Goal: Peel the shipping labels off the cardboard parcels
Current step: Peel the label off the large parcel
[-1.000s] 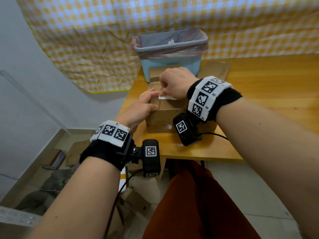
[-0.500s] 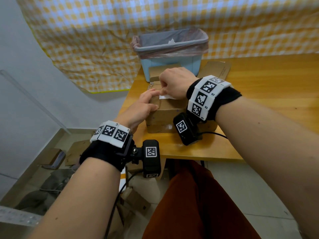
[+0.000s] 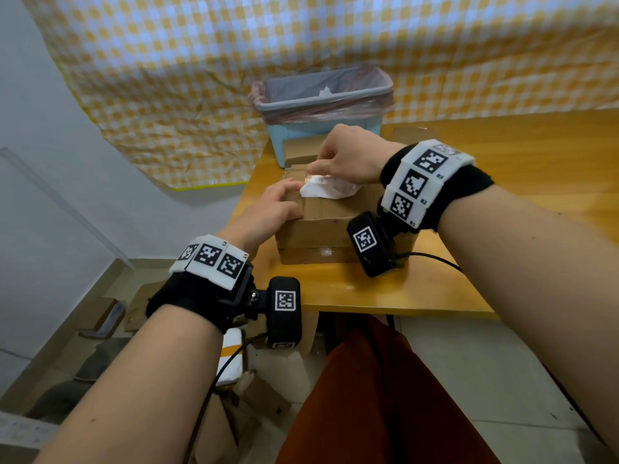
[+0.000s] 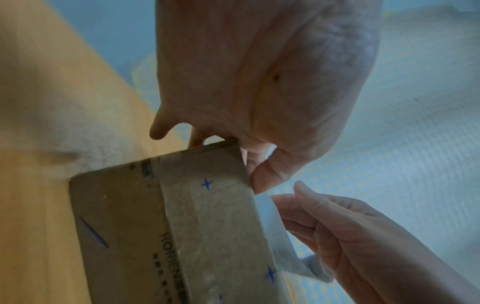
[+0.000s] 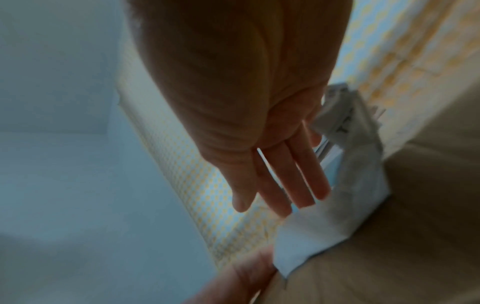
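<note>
A brown cardboard parcel [image 3: 335, 229] stands near the wooden table's front left corner. Its white shipping label [image 3: 330, 189] is crumpled and lifted off the top, still stuck along its near edge. My right hand [image 3: 313, 170] pinches the label's far edge between thumb and forefinger; in the right wrist view its other fingers [image 5: 293, 185] stretch out beside the label [image 5: 335, 207]. My left hand [image 3: 284, 199] presses on the parcel's top left edge with fairly straight fingers. The left wrist view shows the parcel's side [image 4: 168, 226] and the label strip [image 4: 275, 224] rising from it.
A light blue bin [image 3: 321, 128] with a pink liner stands just behind the parcel, a white scrap inside. Flattened cardboard [image 3: 301, 147] lies between bin and parcel. The table [image 3: 519, 169] stretches to the right. Cardboard pieces [image 3: 100, 316] lie on the floor at left.
My right hand has risen and pulled the label up, so much more white paper now shows above the parcel's top. The left hand has stayed on the parcel.
</note>
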